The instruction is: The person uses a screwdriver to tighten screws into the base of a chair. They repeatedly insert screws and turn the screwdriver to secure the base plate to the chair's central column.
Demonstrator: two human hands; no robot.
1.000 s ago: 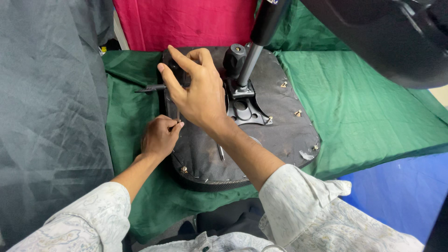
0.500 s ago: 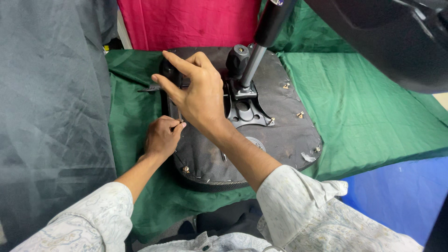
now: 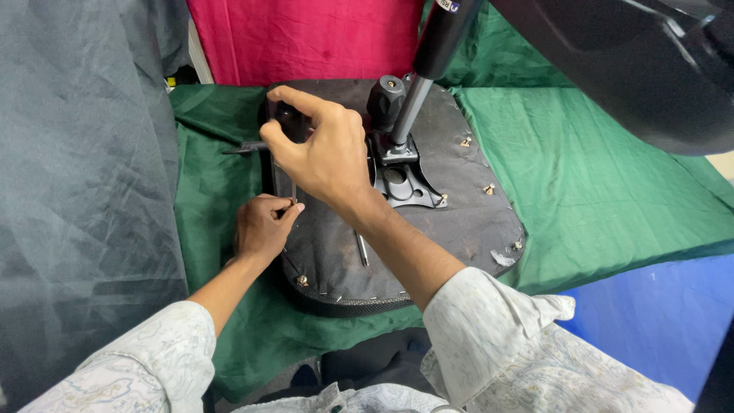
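A grey sheet [image 3: 84, 168] hangs at the left beside a green cloth [image 3: 612, 183]. The left hand [image 3: 264, 226] rests at the left edge of the upturned chair seat [image 3: 459, 222], its grip pinched on a thin metal rod [image 3: 293, 191]. The right hand [image 3: 325, 149] above clenches a black handle [image 3: 289, 118] at the seat's upper left. The metal column [image 3: 409, 111] rises from the bracket [image 3: 405, 180] to the right.

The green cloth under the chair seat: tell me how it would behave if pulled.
The green cloth is probably floppy, since it lies in soft wrinkles. Pulled, it would likely bunch rather than slide, because the chair seat rests on it. It looks light for its size.
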